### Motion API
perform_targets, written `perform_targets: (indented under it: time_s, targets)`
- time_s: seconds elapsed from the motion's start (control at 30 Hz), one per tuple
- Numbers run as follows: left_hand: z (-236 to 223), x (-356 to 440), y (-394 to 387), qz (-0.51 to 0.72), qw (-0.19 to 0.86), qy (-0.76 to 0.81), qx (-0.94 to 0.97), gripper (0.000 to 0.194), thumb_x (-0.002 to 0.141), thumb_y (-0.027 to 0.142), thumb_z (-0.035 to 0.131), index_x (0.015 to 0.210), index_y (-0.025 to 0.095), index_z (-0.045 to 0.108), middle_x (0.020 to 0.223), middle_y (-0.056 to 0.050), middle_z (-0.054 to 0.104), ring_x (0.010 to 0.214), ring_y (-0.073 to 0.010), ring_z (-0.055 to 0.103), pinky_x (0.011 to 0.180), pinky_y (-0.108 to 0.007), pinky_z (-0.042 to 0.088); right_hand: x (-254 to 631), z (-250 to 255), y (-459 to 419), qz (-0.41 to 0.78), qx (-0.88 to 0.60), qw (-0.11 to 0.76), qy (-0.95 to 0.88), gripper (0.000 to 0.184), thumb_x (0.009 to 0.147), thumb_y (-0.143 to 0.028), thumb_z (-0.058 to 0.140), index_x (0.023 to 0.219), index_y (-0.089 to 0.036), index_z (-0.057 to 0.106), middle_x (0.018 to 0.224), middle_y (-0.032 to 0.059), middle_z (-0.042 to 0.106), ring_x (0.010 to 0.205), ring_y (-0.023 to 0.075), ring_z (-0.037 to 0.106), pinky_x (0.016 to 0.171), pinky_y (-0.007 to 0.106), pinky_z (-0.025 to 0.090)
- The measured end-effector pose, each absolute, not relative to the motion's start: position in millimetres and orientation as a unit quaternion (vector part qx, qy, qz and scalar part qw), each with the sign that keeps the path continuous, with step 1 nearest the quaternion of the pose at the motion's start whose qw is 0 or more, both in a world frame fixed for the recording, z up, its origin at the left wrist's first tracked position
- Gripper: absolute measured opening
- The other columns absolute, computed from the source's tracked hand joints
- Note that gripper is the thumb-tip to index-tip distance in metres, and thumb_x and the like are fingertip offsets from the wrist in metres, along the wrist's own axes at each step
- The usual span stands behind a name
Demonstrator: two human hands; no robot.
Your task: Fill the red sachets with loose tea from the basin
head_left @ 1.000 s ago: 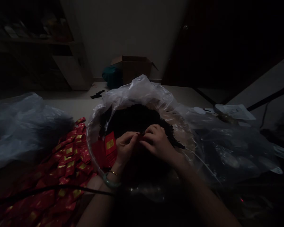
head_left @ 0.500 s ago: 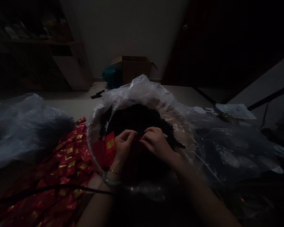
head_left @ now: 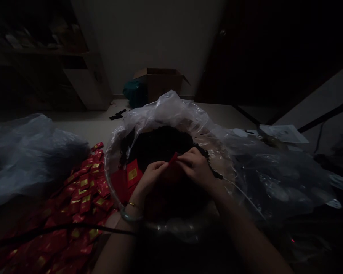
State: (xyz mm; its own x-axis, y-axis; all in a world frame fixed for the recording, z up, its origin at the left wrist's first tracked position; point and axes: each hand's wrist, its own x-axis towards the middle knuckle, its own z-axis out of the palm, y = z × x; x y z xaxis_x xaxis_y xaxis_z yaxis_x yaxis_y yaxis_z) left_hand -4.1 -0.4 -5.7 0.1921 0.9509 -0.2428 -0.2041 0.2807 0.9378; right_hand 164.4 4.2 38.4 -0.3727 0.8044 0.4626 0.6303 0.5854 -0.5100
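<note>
1. Piece of red material (head_left: 174, 158) is above the dark heap (head_left: 162, 140), in the plastic-lined container (head_left: 174, 108).
2. Left hand (head_left: 150, 176) and right hand (head_left: 196, 166) pinch it between closed fingertips.

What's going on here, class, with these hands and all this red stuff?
A person's left hand and right hand meet at a small red packet, fingertips at its edges, above a round container lined with clear plastic. Dark, loose material fills much of it. More red packets with gold patches lie inside the rim beside the left hand, and a large heap of red-and-gold packets lies outside, left. It's too dim to tell whether the held packet is open.
</note>
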Motion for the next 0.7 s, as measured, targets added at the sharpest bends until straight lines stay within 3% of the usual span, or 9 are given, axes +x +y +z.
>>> perform_targets:
  time_s: [0.17,0.37,0.53,0.63,0.7]
  targets:
    - [-3.5,-7.4,-5.2,0.45,0.674,0.43,0.398,0.03,0.061,0.039,0.075,0.072,0.013,0.066,0.061,0.002,0.063,0.054,-0.0102,0.055,0.055,-0.021,0.043,165.2,45.4,0.1,0.153,-0.439,0.349,-0.814,0.013,0.082,-0.017,0.06,0.088,-0.022,0.07,0.078,0.0031,0.066,0.072,0.016,0.057,0.071,0.032,0.044]
    - [-3.3,-3.8,-4.9,0.554,0.566,0.434,0.43,0.024,0.064,0.037,0.072,0.069,0.014,0.066,0.074,-0.002,0.066,0.071,-0.0145,0.059,0.068,-0.024,0.045,160.2,53.4,-2.5,0.211,-0.443,0.289,-0.822,0.013,0.085,-0.019,0.056,0.078,-0.02,0.067,0.074,0.0011,0.062,0.072,0.0146,0.057,0.073,0.031,0.041]
    - [-3.1,-1.7,-4.7,0.556,0.537,0.439,0.458,0.02,0.067,0.035,0.07,0.07,0.016,0.066,0.078,-0.003,0.067,0.077,-0.0161,0.059,0.075,-0.026,0.045,157.9,53.6,-3.8,0.176,-0.415,0.29,-0.845,0.015,0.084,-0.021,0.059,0.069,-0.018,0.063,0.07,0.0016,0.058,0.072,0.0159,0.055,0.07,0.031,0.042]
    - [-4.6,-0.4,-5.0,0.556,0.552,0.422,0.456,0.022,0.071,0.037,0.066,0.077,0.016,0.066,0.083,-0.003,0.068,0.081,-0.0172,0.06,0.077,-0.027,0.045,156.1,51.1,-5.3,0.128,-0.418,0.348,-0.829,0.007,0.083,-0.02,0.06,0.077,-0.018,0.063,0.081,0.0044,0.062,0.075,0.0168,0.057,0.071,0.031,0.044]
    - [-5.2,0.2,-5.2,0.57,0.546,0.411,0.456,0.022,0.073,0.038,0.064,0.079,0.017,0.066,0.086,-0.003,0.068,0.084,-0.0173,0.06,0.08,-0.028,0.045,154.9,50.0,-6.0,0.097,-0.423,0.341,-0.834,0.003,0.081,-0.022,0.064,0.081,-0.018,0.064,0.086,0.0061,0.065,0.08,0.0192,0.058,0.076,0.035,0.044]
